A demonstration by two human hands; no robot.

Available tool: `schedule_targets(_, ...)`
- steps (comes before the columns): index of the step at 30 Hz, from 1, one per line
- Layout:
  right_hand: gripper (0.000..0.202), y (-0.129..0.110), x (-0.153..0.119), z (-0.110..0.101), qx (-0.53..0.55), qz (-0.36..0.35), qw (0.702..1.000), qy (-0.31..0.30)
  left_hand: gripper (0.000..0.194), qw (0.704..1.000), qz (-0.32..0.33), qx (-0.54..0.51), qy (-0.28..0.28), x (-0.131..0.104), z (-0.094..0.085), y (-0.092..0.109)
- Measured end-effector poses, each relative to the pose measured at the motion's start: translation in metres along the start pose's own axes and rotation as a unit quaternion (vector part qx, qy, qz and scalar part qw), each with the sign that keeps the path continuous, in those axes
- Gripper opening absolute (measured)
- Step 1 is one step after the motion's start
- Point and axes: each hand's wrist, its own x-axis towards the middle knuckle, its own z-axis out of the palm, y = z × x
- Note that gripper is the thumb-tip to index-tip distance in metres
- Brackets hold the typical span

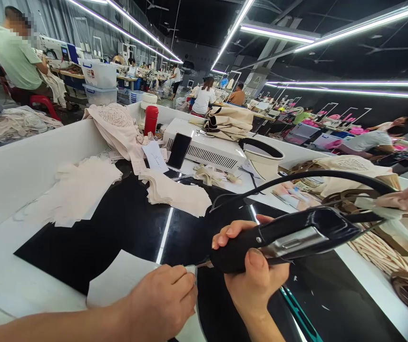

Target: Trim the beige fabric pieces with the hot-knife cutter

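Note:
My right hand (254,270) wraps around a black corded hand tool (289,237) with a silver panel on its side. A thin tip sticks out of its front end, pointing left toward my left hand. My left hand (164,297) is closed, its fingertips pinching the edge of a white curved sheet (121,273); whether it is fabric or paper I cannot tell. Part of the sheet is hidden under this hand. Below both lies a glossy black work surface (129,237). A teal tool (298,313) rests to the right of my right wrist.
Pale fabric stacks (179,192) and layered pieces (79,190) lie ahead. Behind them are a phone (179,150), a white vented box (207,147) and a red bottle (150,119). A black cable (318,174) arches right. Other people sit at machines beyond.

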Motion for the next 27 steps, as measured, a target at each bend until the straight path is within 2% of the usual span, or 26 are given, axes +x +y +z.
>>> schedule_targets(6, 0.044, 0.0003, -0.0007, 0.0000, -0.002, 0.001, 1.000, -0.011, 0.017, 0.999, -0.016, 0.012, 0.043, -0.0009, -0.0018, 0.0020)
schedule_targets(12, 0.043, 0.0003, -0.0010, -0.0005, 0.004, -0.002, 1.000, -0.010, 0.017, 0.999, -0.019, 0.009, 0.042, -0.0015, -0.0015, 0.0031)
schedule_targets(21, 0.043, -0.0089, 0.0045, 0.0056, 0.023, 0.000, 1.000, 0.009, 0.017, 0.996, -0.016, 0.031, 0.076, -0.0005, -0.0019, 0.0026)
schedule_targets(27, 0.042, -0.0033, -0.0010, 0.0038, 0.025, 0.003, 1.000, -0.003, 0.017, 0.997, -0.016, 0.033, 0.075, -0.0011, -0.0020, 0.0039)
